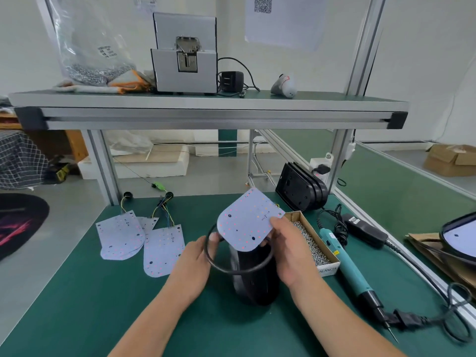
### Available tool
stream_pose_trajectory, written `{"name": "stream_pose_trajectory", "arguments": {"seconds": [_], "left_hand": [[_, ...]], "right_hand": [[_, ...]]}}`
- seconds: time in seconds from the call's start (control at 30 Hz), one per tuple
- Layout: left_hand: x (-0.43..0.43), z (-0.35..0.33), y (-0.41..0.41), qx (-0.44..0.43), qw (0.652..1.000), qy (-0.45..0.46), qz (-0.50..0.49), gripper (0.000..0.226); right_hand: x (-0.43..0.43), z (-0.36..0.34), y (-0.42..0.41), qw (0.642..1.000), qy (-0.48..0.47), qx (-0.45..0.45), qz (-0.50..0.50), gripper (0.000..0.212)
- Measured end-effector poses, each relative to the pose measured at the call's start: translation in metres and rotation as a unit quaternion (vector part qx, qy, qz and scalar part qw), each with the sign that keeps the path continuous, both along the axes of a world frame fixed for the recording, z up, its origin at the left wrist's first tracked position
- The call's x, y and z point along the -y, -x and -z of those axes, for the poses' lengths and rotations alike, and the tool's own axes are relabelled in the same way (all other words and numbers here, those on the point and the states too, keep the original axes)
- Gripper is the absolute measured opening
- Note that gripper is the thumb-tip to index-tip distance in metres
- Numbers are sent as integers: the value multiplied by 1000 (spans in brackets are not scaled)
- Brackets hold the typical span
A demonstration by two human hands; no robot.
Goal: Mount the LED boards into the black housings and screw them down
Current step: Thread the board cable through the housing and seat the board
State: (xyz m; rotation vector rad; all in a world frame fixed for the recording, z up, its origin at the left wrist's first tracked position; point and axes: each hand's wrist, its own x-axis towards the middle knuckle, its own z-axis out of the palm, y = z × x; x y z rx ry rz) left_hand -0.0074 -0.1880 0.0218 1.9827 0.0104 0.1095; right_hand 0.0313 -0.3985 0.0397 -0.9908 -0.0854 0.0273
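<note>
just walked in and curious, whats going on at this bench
A person holds one LED board tilted above a black housing on the green bench, left grip pinching its left edge and right grip its right edge. It isn't seated yet. Spare boards lie to the left; the screw box and electric screwdriver sit untouched on the right.

Pale board [244, 222] with coloured dots over a dark green table mat [90, 305]

The board is whitish-lilac, sprinkled with small red, orange and yellow dots and a few black holes; the spare boards [121, 235] have the same pattern, with yellow, green and blue wires [164, 212]. The housing [255, 279] and the ring [213, 264] are plain black. The screwdriver [347, 266] is teal with a black end, and the box [318, 234] is brown cardboard holding silver screws [309, 240]. At far left a cloth [18, 161] is black with a white grid.
</note>
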Motion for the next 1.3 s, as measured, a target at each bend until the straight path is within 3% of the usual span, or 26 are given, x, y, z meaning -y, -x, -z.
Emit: {"name": "stream_pose_trajectory", "arguments": {"seconds": [0.1,0.13,0.2,0.3,0.37,0.43,0.53,0.6,0.67,0.73,0.87,0.93,1.03,1.3], "left_hand": [[-15,7,-6,-4,992,-69,-102,33],[-19,9,-7,-10,993,-22,-117,35],[-21,10,-7,-16,979,164,-120,35],[-10,4,-5,-22,911,404,-82,13],[-5,3,-5,-33,849,524,-56,20],[-3,2,-7,-41,806,588,-47,29],[-6,1,-10,-47,773,629,-65,23],[-9,0,-12,-32,755,648,-93,32],[-13,-1,-16,-11,768,627,-130,33],[-16,1,-19,11,822,546,-163,28],[-14,7,-18,77,937,303,-156,15],[-14,7,-16,86,975,144,-146,4],[-15,7,-13,47,994,22,-93,16],[-18,-7,7,-78,988,18,129,35]], "right_hand": [[6,0,-2,999,-8,-35,32,22],[6,1,-2,999,0,-30,36,22],[3,2,-1,999,13,-18,35,23],[-5,3,3,999,-13,-42,15,26],[-9,2,5,997,-30,-66,-8,22],[-11,2,6,995,-37,-95,-20,20],[-13,2,7,993,-41,-113,7,23],[-10,1,8,994,-44,-98,14,22],[-9,1,8,994,-63,-90,1,24],[-8,0,8,992,-76,-96,-6,36],[-9,-1,10,990,-88,-106,-6,39],[-8,-1,12,989,-95,-115,-10,38],[-6,-4,14,987,-114,-116,-10,33],[-7,0,12,987,-120,-109,2,30]]}}
